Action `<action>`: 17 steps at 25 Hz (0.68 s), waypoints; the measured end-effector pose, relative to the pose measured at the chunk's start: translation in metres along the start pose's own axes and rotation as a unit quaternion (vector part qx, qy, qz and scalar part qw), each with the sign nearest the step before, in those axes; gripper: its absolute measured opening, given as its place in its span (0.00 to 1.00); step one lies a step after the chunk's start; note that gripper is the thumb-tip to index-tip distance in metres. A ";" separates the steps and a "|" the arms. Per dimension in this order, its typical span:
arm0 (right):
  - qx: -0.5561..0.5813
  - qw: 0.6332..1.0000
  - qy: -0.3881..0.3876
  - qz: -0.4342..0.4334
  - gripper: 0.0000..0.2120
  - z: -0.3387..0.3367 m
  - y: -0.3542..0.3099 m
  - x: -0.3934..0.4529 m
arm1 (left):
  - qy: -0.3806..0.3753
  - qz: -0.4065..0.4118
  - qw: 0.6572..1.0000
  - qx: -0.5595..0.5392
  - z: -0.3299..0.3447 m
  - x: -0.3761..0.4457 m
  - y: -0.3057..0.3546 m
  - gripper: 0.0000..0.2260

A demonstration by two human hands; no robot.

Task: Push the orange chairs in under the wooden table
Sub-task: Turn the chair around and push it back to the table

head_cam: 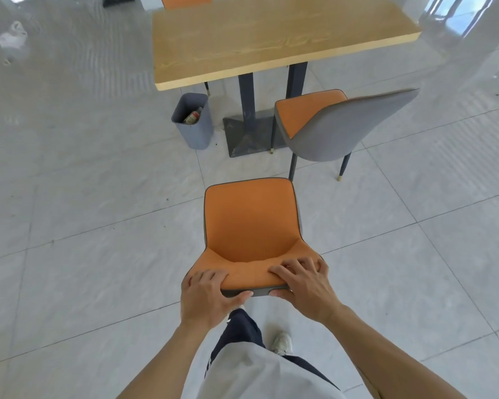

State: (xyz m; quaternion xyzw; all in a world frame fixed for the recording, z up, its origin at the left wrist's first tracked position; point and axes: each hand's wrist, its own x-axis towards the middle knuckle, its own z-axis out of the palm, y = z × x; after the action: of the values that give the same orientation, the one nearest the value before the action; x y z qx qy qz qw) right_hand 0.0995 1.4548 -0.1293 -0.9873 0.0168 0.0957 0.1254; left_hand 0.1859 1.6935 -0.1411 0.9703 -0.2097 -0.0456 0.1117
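Both hands, left (206, 295) and right (306, 286), fingers clamped over chair (251, 223) backrest top; bench (271, 38) straight ahead, well apart; bin (193, 122) left of path.

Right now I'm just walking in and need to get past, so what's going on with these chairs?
A person grips the backrest of an orange chair with the left hand and right hand, facing the wooden table. That chair stands well short of it. A second chair sits turned beside the table's base, by a grey bin.

Canteen-like room, wooden table (271, 38) on pedestal, orange chairs (251, 226), bin (195, 131), tiled floor (84, 211)
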 end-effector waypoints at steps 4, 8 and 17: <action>0.016 1.000 -0.023 -0.009 0.28 -0.013 0.009 0.047 | -0.025 -0.010 1.000 0.006 -0.006 0.042 -0.009 0.37; 0.015 1.000 -0.020 0.018 0.33 -0.025 0.015 0.099 | -0.057 -0.011 0.998 0.018 -0.012 0.094 -0.019 0.38; 0.009 0.998 -0.038 0.047 0.34 -0.058 0.036 0.226 | -0.090 -0.013 0.996 -0.004 -0.020 0.237 -0.044 0.43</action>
State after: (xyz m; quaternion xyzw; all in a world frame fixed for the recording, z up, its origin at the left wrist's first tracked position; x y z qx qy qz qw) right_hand 0.3295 1.4029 -0.1264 -0.9800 0.0593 0.1387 0.1300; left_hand 0.4214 1.6380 -0.1416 0.9643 -0.2064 -0.1350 0.0961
